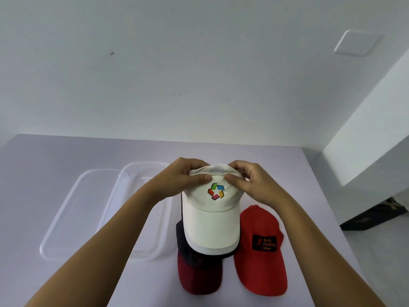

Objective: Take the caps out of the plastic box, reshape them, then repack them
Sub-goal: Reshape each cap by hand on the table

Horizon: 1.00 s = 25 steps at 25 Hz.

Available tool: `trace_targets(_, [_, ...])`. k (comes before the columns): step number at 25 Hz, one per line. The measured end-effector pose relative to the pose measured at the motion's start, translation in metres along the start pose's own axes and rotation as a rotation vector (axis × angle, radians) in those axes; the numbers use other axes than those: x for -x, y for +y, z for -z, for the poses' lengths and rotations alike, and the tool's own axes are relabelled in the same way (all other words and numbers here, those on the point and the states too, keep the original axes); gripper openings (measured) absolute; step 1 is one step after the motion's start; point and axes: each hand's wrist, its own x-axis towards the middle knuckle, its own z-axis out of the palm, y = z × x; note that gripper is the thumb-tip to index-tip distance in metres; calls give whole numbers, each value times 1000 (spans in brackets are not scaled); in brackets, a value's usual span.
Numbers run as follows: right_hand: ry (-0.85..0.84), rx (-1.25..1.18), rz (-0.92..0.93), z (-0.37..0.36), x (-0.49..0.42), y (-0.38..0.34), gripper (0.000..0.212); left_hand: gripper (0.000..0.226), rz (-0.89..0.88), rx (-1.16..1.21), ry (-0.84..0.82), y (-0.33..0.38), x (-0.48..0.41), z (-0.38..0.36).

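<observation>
Fingers [200, 178] of the left hand [188, 177] clamped on the crown of the white cap [212, 214], thumb pressed on the front panel just above the coloured logo [216, 191], other fingertips curled over the top edge behind. Fingers [232, 179] of the right hand [254, 182] clamped on the same crown from the other side, thumb tip nearly touching the left thumb, remaining fingertips hooked over the back rim. White cap held between both hands, brim pointing toward the camera, overlapping a dark cap [194, 251] with a maroon brim lying beneath it on the desk [309, 196]. Red cap [261, 251] with a black patch reading "Back Packing Gear" lying flat just beside it on the right, brim also toward the camera, apart from both hands. Clear plastic box [146, 209] on the desk to the left of the caps, partly hidden behind the left forearm, with no cap seen inside. Clear lid [73, 209] lying flat left of the box, edges touching or overlapping; cannot tell which. Both bare forearms reaching in from the bottom corners. Pale wall [199, 74] behind the desk, with a white square plate [356, 42] at upper right.
</observation>
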Motion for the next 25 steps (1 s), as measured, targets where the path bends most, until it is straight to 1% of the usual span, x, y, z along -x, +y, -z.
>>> trace_targets(1, [-1, -1, -7, 3, 0, -1, 6, 16, 4, 1, -2, 0, -1, -1])
trace_targets(2, [22, -8, -13, 4, -1, -2, 9, 18, 2, -18, 20, 0, -3, -1])
trace_targets(4, [63, 8, -17, 3, -2, 1, 17, 22, -14, -157, 113, 3, -6, -2])
trace_targets(5, [57, 44, -11, 2, -3, 3, 22, 25, -25, -246, 158, 5, -8, -4])
trace_targets(7, [17, 72, -7, -3, -5, 4, 44, 39, -38, -328, 225, 9, -10, -9])
trace_targets(8, [14, 46, -22, -5, -6, 2, 56, 47, -35, -307, 246, 10, -10, -11])
trace_targets(9, [28, 25, -42, -6, -7, -1, 63, 52, -23, -260, 263, 10, -10, -13])
trace_targets(10, [56, 8, -58, -6, -9, -4, 63, 56, -8, -192, 283, 10, -10, -14])
trace_targets(12, [126, -58, -59, -7, -10, 1, 54, 58, 20, 9, 344, 12, -10, -12])
trace_targets(13, [127, -102, -54, -7, -9, 5, 60, 57, 22, 123, 380, 13, -10, -10])
trace_targets(14, [103, -151, -48, -9, -7, 12, 76, 56, 12, 209, 405, 16, -10, -7])
trace_targets(15, [71, -232, -60, -13, -5, 22, 91, 57, -2, 258, 418, 18, -10, -3])
trace_targets(16, [27, -356, -91, -19, -1, 30, 99, 60, -15, 280, 425, 20, -11, -1])
trace_targets(17, [-30, -513, -114, -26, 4, 37, 100, 62, -22, 285, 438, 20, -13, 0])
trace_targets(18, [-77, -675, -135, -35, 10, 39, 96, 63, -24, 279, 454, 20, -15, 0])
trace_targets(21, [-133, -1145, -196, -62, 23, 33, 74, 65, 4, 238, 495, 16, -23, -5])
trace_targets(23, [-89, -1342, -205, -74, 26, 29, 57, 65, 32, 198, 491, 10, -26, -10])
trace_targets(25, [6, -1438, -249, -78, 25, 29, 51, 63, 92, 195, 485, 5, -30, -12])
